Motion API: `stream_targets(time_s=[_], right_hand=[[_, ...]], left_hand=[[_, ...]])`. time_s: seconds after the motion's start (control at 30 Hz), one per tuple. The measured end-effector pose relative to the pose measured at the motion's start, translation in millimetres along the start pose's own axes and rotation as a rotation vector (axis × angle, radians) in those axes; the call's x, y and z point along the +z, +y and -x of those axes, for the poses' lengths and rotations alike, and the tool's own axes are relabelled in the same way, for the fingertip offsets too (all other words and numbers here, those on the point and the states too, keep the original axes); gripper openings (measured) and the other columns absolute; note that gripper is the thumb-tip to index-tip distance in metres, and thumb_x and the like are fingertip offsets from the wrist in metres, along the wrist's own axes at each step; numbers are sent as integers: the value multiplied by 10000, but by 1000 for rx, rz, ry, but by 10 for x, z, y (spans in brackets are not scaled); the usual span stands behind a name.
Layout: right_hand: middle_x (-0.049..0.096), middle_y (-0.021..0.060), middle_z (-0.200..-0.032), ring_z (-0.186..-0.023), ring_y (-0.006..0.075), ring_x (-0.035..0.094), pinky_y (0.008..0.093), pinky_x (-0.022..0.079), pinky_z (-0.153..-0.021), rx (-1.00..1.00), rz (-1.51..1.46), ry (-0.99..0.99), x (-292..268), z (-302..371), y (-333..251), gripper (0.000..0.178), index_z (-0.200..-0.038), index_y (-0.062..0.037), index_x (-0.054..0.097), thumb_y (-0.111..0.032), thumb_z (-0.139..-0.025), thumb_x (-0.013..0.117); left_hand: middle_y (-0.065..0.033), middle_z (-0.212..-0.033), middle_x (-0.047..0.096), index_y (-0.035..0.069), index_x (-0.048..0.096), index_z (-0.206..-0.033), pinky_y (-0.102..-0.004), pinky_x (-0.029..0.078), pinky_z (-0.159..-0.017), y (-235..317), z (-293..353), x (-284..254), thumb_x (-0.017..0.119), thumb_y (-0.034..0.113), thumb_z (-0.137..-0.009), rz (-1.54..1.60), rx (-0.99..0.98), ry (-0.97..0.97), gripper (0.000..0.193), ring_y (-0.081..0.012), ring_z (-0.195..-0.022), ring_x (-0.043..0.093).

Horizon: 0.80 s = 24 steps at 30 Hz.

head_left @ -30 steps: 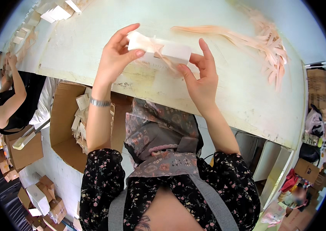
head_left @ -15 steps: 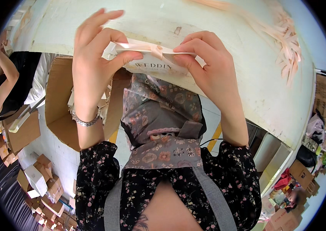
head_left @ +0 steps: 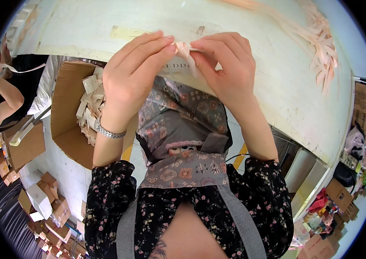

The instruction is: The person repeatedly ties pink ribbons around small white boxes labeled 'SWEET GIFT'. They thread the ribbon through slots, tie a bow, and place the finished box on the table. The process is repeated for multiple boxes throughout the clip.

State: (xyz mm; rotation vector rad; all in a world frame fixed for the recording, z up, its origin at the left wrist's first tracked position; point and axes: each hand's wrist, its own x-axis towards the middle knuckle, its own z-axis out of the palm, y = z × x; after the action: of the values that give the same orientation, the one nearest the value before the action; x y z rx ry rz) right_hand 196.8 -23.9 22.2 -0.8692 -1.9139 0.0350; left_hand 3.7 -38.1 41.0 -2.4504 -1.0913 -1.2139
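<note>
A small white printed gift box [head_left: 175, 68] is held up at the table's near edge, largely covered by my fingers. Around its middle runs a pale pink ribbon [head_left: 183, 51], looped at the top edge with a tail hanging over the front. My left hand [head_left: 133, 73] is closed, thumb and fingertips pinching the ribbon at the loop. On the other side, my right hand [head_left: 233, 62] grips the box's right end between thumb and fingers, close beside the ribbon.
A pale worktable [head_left: 286, 97] spans the top. Loose pink ribbons [head_left: 324, 52] lie at its far right. Below left, an open cardboard carton [head_left: 66, 125] holds several small white boxes [head_left: 90, 105]. Another person's arm [head_left: 8, 97] is at far left, near a ribbon strip [head_left: 25, 70].
My left hand has moved right from the box's left end to the ribbon, its raised fingers now closed together. My right hand still grips the right end. A ribbon strip now shows by the other person.
</note>
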Motion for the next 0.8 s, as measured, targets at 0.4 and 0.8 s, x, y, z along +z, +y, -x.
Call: stream_targets(time_s=[0.4, 0.8], right_hand=[[598, 115, -1182, -874, 247, 619, 337, 508, -730, -104, -252, 68, 214, 169, 133, 255, -820, -160, 656, -50, -621, 773], [578, 111, -1205, -899, 233, 624, 321, 536, -704, -56, -344, 27, 202, 238, 157, 167, -757, -74, 650, 25, -649, 731]], left_hand=[[-106, -1023, 681, 80, 471, -813, -421, 504, -852, -82, 169, 242, 618, 25, -787, 77, 32, 110, 160, -266, -928, 648], [-49, -685, 570, 8, 419, -841, -201, 451, -536, -97, 58, 459, 598, 98, -899, 303, -336, 523, 209, -125, -586, 599]])
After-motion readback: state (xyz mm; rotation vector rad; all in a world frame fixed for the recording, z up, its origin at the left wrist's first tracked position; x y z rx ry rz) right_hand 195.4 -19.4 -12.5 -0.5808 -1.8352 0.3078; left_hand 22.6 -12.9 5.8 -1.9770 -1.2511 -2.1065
